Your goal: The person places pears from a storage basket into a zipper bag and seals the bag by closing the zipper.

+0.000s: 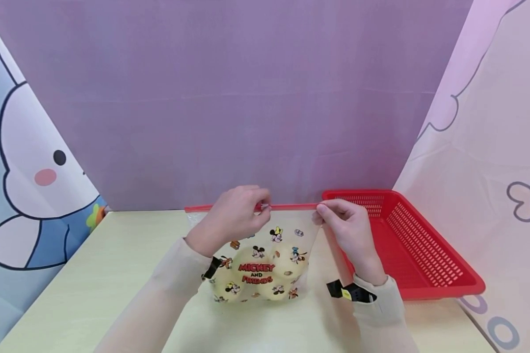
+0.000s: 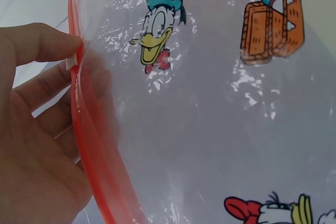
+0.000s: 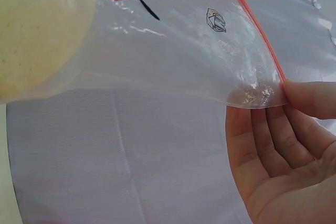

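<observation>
Upright on a pale table (image 1: 92, 294), a clear zip bag (image 1: 265, 255) holds several round yellowish fruits (image 1: 247, 274). Printed on it in red are the words "MICKEY AND FRIENDS", among small cartoon figures. The left hand (image 1: 231, 215) pinches a small white slider (image 2: 72, 61) on the red zip strip (image 1: 291, 207), about midway along the top edge. The right hand (image 1: 346, 228) pinches the strip's right corner, pulling it taut. By my reading the fruit is already inside; which part of the strip is sealed cannot be told. A red basket (image 1: 424, 274) sits just right of the bag, nothing visible in it.
</observation>
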`<state>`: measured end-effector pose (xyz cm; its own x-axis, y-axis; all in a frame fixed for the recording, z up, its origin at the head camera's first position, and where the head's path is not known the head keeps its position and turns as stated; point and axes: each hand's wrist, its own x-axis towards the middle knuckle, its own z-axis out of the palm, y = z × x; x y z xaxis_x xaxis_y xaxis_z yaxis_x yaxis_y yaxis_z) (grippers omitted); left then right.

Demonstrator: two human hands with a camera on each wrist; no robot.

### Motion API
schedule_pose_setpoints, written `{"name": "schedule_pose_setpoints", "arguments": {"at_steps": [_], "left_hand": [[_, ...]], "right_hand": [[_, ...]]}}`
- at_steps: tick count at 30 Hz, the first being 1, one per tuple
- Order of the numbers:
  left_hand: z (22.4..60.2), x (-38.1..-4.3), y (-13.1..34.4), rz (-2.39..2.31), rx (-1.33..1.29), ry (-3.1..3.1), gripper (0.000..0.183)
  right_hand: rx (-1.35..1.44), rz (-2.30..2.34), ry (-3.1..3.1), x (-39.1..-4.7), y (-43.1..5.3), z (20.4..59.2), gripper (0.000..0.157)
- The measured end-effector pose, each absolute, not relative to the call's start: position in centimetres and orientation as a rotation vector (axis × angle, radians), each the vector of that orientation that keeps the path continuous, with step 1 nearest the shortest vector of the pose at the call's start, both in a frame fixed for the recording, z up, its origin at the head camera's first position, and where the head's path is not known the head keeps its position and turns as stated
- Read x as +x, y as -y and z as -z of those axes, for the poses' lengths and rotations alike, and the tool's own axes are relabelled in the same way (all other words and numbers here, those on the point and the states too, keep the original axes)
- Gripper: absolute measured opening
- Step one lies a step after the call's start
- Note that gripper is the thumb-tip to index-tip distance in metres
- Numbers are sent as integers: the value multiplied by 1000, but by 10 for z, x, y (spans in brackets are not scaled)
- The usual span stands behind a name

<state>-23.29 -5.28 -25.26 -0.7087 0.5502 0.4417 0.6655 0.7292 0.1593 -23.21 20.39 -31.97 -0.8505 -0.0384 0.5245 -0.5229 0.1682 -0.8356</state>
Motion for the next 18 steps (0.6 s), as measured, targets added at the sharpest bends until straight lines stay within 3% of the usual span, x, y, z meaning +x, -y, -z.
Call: {"name": "schedule_pose_setpoints", "arguments": {"at_steps": [18], "left_hand": [[258, -235, 66, 465, -919, 2555, 9]], "right_hand": [[527, -1706, 2076, -233, -205, 320, 24]]}}
